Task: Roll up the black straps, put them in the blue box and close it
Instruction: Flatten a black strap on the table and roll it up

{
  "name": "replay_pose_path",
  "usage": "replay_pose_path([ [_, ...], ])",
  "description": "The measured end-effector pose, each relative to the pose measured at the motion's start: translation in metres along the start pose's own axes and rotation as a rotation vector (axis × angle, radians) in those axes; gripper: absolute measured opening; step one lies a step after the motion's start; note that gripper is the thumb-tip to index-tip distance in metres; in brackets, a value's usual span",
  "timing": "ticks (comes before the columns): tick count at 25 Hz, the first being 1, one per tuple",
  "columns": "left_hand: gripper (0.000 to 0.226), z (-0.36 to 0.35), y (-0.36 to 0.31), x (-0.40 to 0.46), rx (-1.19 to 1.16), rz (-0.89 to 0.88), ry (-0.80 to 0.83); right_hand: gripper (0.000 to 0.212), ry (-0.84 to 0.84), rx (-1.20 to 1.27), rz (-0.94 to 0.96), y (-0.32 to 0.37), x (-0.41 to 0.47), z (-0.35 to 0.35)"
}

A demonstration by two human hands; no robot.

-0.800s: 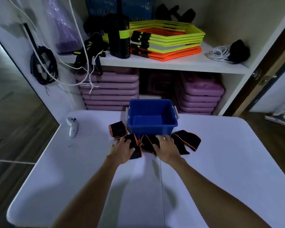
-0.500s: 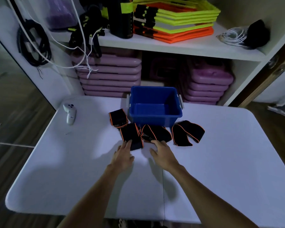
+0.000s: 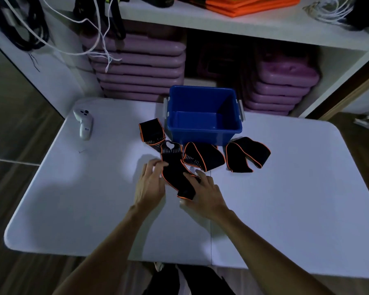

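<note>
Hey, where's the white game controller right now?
In the head view the white controller lies on the far-left part of the white table, left of the blue box and apart from the black straps.
</note>
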State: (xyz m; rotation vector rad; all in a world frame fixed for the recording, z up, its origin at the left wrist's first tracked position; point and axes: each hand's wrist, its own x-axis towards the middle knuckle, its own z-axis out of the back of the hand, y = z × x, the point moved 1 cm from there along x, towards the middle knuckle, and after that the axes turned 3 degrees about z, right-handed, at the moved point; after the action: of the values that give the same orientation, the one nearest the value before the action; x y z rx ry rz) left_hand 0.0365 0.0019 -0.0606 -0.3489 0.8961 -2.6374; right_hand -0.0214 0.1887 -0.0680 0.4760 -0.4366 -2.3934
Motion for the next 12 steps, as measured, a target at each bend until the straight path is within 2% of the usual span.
replay_pose_path([
  [3,0.06,-0.006,0.003,0.021,0.067,-0.013,0.242,0.065,-0.056,-0.062,0.018,-0.005,-0.008,-0.01],
  [6,0.058,-0.018,0.017,0.022,0.274,-0.044,0.422,0.056,-0.099,-0.092,0.018,-0.032,-0.027,-0.008],
  [9,0.048,-0.024,0.014,0.008,0.483,-0.075,0.333,0.057,-0.107,0.037,0.066,-0.066,-0.052,-0.001],
  [12,0.033,-0.025,0.017,-0.011,0.595,-0.042,0.201,0.078,-0.052,0.099,0.135,-0.084,-0.066,0.006],
])
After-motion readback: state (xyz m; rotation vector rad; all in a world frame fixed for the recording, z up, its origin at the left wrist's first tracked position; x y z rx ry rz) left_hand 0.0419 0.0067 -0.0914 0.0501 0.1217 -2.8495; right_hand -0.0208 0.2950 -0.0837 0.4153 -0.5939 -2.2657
